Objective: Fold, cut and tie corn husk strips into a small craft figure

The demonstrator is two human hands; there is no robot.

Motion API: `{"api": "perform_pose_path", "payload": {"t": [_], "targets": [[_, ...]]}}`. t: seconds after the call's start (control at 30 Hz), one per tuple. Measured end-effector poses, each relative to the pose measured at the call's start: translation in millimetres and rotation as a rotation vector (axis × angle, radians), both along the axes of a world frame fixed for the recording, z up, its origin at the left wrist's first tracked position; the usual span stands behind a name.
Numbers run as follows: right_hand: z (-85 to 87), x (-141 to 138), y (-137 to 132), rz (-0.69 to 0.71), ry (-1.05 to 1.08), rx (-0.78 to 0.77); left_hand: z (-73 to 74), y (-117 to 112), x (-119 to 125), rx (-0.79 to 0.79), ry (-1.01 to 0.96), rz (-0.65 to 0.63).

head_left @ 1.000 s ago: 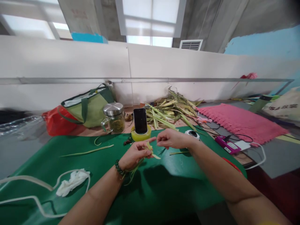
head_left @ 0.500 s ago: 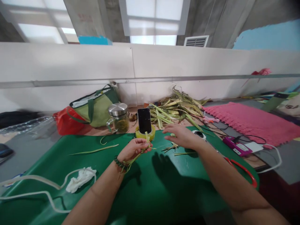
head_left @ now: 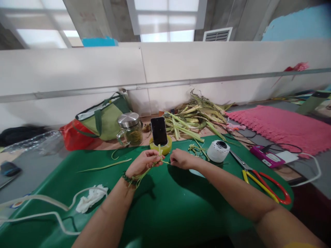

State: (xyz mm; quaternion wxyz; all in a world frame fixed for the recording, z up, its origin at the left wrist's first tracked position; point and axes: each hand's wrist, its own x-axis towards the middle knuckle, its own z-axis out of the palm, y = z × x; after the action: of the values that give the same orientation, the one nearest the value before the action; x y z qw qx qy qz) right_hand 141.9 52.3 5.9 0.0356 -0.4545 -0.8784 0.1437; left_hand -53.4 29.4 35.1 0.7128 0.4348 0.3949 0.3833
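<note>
My left hand (head_left: 144, 162) is closed in a pinch on thin green leaf strips (head_left: 141, 178). One short end stands up above the fingers, and loose tails hang back past the beaded bracelet (head_left: 126, 177). To its right, my right hand (head_left: 183, 159) is closed, fingertips pinched at the tip of a strip that sticks out sideways from the left hand. Both hands are just above the green mat (head_left: 165, 213). Beyond the right wrist lie small knotted leaf pieces (head_left: 197, 150), partly hidden, beside a white thread spool (head_left: 218, 151).
A phone (head_left: 159, 131) leans on a yellow tape roll (head_left: 165, 146), with a glass jar (head_left: 130, 132) to its left. Behind is a heap of leaves (head_left: 200, 115). Scissors (head_left: 258, 175) lie at right. A crumpled tissue (head_left: 92, 199) and white cable (head_left: 55, 215) are at left.
My right hand has moved left and down from above the leaf pieces, and its fingers have closed at the strip's tip. The spool and scissors are now uncovered. My left hand keeps its pinch.
</note>
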Motion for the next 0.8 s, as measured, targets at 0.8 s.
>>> {"api": "perform_pose_path", "payload": {"t": [0.8], "targets": [[24.7, 42.3, -5.8, -0.136, 0.613, 0.021, 4.7, 0.8, -1.3, 0.055, 0.049, 0.199]]}}
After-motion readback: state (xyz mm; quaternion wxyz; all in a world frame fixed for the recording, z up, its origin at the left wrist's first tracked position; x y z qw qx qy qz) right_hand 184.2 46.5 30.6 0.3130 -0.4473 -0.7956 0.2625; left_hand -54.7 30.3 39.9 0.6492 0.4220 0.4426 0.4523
